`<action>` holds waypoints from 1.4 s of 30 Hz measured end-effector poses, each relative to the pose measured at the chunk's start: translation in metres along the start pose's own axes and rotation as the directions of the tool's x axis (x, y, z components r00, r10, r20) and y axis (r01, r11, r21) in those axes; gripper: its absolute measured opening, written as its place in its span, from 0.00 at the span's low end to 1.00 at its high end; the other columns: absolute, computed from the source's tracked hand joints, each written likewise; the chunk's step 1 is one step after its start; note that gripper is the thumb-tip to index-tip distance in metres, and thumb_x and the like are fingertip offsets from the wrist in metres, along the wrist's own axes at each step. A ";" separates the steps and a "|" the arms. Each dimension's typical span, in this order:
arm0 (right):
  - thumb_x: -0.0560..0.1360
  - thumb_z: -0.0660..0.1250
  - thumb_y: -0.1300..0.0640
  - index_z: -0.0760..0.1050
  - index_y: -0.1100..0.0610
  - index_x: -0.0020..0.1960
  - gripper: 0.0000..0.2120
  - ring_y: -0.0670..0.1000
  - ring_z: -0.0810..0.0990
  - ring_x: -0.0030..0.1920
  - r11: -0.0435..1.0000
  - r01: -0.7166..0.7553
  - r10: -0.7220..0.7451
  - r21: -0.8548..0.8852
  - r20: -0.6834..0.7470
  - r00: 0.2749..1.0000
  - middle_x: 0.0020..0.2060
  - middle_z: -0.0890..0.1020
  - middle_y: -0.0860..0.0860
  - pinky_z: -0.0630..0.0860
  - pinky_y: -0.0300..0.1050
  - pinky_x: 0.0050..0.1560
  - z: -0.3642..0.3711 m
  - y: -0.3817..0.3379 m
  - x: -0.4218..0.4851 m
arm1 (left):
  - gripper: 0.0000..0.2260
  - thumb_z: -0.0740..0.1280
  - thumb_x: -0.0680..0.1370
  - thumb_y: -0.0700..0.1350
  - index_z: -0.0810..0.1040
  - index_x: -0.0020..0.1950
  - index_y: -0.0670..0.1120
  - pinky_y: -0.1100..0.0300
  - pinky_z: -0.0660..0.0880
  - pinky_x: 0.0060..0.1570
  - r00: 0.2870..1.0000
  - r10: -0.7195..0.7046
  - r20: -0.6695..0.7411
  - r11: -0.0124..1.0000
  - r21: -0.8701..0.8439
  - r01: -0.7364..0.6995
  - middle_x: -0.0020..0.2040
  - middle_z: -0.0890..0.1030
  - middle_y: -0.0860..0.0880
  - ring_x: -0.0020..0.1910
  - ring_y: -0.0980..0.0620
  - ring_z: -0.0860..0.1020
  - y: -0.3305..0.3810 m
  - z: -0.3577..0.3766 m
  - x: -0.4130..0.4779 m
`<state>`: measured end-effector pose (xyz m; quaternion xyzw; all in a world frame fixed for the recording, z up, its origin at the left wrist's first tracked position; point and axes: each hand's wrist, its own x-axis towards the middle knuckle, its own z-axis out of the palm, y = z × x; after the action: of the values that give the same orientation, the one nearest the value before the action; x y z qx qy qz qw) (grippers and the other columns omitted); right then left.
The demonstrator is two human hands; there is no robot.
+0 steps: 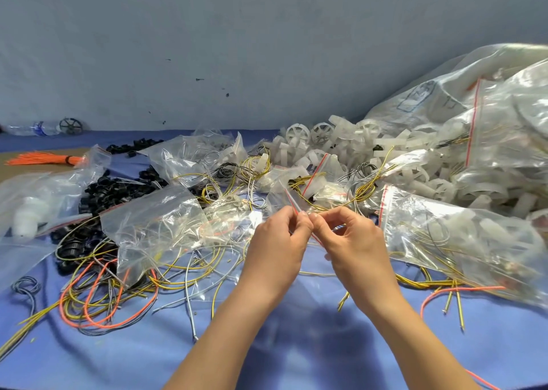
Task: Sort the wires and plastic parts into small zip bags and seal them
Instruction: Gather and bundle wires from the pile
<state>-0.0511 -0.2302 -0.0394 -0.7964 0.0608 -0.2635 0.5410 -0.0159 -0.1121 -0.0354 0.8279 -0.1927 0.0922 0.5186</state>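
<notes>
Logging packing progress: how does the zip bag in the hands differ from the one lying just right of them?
The held bag is pinched at its mouth by the left hand and right hand; the lying bag rests untouched. The held bag looks smaller and shows mainly yellow wire; the lying bag bulges with white plastic parts and wires. Both are clear with a red-striped mouth.

Two bare forearms reaching forward from below, converging at centre, left hand (278, 241) and right hand (353, 241) nearly touching, thumb and forefinger of each pinching the edge of a zip bag (292, 201)
</notes>
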 end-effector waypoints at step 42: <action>0.75 0.66 0.49 0.74 0.49 0.41 0.06 0.50 0.76 0.36 0.868 0.073 -0.213 -0.491 -0.236 0.948 0.37 0.79 0.43 0.67 0.45 0.37 -0.020 0.001 0.011 | 0.13 0.56 0.78 0.54 0.66 0.37 0.49 0.50 0.73 0.37 0.987 0.104 -0.126 0.832 0.555 -0.017 0.33 0.73 0.51 0.38 0.41 0.72 -0.018 -0.054 -0.008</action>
<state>-0.0511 -0.2516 -0.0311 -0.8611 0.1405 -0.3909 0.2931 -0.0136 -0.0552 -0.0292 0.9264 -0.1441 0.2223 0.2675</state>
